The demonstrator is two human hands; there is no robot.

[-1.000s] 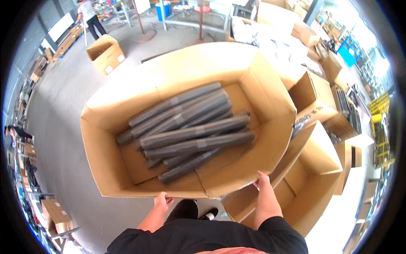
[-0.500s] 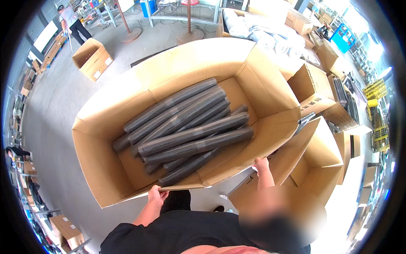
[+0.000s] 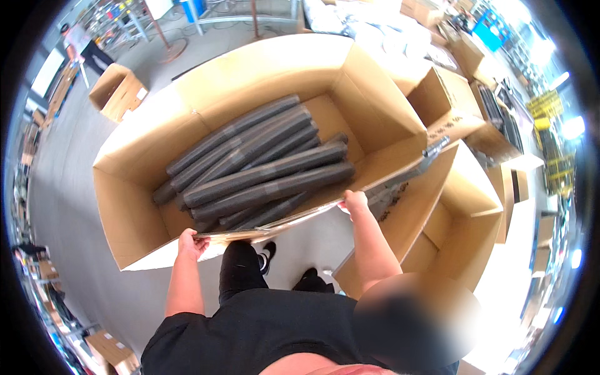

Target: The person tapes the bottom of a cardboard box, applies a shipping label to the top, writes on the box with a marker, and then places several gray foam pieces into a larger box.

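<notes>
Cardboard box [image 3: 187, 134], large and open-topped, hangs in front of the person's body, carried by its near wall and tilted so its inside faces the camera. Dark grey tubes [image 3: 262, 172] lie side by side on its floor, probably kept level so they do not roll. The left hand [image 3: 190, 242] clasps the near rim toward the box's left, fingers curled around the edge; the right hand [image 3: 355, 201] grips the same rim farther right. Right of the box stands a smaller open carton [image 3: 465, 206]; beneath it, grey floor [image 3: 75, 206].
</notes>
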